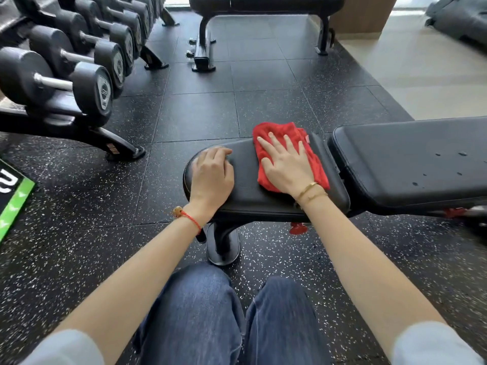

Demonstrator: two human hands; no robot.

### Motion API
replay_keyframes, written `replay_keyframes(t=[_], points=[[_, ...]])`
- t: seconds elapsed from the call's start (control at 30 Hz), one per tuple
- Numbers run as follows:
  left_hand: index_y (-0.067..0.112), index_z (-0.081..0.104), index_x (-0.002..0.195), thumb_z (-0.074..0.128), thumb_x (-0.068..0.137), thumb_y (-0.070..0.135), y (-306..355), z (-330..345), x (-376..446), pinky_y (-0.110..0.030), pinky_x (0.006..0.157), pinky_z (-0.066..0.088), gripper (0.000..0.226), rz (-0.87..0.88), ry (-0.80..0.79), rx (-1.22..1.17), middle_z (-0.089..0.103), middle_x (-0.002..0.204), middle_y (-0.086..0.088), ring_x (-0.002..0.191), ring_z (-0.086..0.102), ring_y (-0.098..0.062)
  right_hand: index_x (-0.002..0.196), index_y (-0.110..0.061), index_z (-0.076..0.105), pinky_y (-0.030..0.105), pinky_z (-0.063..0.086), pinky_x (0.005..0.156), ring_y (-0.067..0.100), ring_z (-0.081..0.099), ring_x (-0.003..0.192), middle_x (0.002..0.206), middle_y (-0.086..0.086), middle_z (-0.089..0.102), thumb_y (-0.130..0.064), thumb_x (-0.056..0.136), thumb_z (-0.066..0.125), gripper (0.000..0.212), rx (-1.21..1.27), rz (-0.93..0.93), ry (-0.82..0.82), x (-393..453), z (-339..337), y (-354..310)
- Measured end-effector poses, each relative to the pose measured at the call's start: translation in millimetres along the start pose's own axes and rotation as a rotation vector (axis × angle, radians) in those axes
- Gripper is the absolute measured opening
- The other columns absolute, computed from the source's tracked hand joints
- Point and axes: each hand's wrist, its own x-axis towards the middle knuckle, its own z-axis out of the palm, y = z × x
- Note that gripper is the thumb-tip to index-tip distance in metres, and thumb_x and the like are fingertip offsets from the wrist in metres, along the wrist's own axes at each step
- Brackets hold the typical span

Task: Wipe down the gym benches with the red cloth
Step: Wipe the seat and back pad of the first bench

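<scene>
Left of the left hand: a rack of black dumbbells, its upper end cut off by the frame edge. Nearer, at the left border, a green-and-black mat, only a corner visible, lettering unreadable. Beyond both hands, across speckled black floor tiles: a second flat bench, its top cropped. Right of the right hand: the long back pad of the near bench, running out of frame, a few small droplets dotted on it. Under the hands: the seat pad, serving as the counter, on a black post foot; red knobs below the pad edge, partly hidden by the right forearm.

Red cloth bunched on the far right part of the seat pad, pinned under the right palm; much of it covered by the hand, folds hard to read.

Right grip: flat and wide, fingers straight and spread, pressing the cloth down, thin gold bracelets at the wrist. Left grip: holding nothing, fingers loosely bent, resting palm-down on the rounded left end of the pad, red cord bracelet at the wrist. Both forearms bare, stretched forward over denim-clad knees.
</scene>
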Motion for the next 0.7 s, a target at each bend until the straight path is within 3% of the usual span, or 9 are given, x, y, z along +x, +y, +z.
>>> replay_keyframes(t=[0.3,0.43,0.57,0.7], points=[[0.016,0.065,0.11,0.05,0.088,0.016,-1.3,5.2,-3.0,-0.039,0.104,0.034,0.026,-0.009,0.03,0.046,0.065,0.123,-0.002,0.121,0.053,-0.024,0.149,-0.044,0.022,0.046,0.009,0.121,0.021,0.017,0.148,0.159,-0.014,0.021,-0.044,0.094,0.039,0.057,-0.001,-0.193,0.034,-75.1,-1.8,18.5],[0.017,0.065,0.11,0.051,0.088,0.016,-0.4,3.9,-4.3,-0.038,0.103,0.033,0.025,-0.009,0.018,0.055,0.065,0.121,-0.001,0.12,0.053,-0.023,0.148,-0.044,0.024,0.047,0.01,0.12,0.019,0.016,0.148,0.158,-0.015,0.022,-0.041,0.095,0.041,0.056,0.004,-0.044,0.066,-71.1,-8.0,57.8],[0.018,0.065,0.108,0.052,0.086,0.015,1.3,2.8,-3.6,-0.038,0.103,0.034,0.025,-0.022,0.014,0.061,0.065,0.12,0.001,0.118,0.053,-0.022,0.15,-0.044,0.018,0.057,0.009,0.118,0.025,0.008,0.149,0.161,-0.015,0.012,-0.041,0.095,0.036,0.057,0.109,0.115,-0.024,-25.7,-12.5,70.2],[0.018,0.064,0.108,0.052,0.086,0.015,3.6,1.1,-3.4,-0.04,0.103,0.035,0.025,-0.033,0.001,0.068,0.065,0.119,0.002,0.116,0.053,-0.022,0.15,-0.044,0.017,0.057,0.006,0.118,0.03,0.008,0.149,0.162,-0.013,0.009,-0.046,0.095,0.035,0.058,0.032,0.069,-0.057,0.8,-9.3,51.3]])
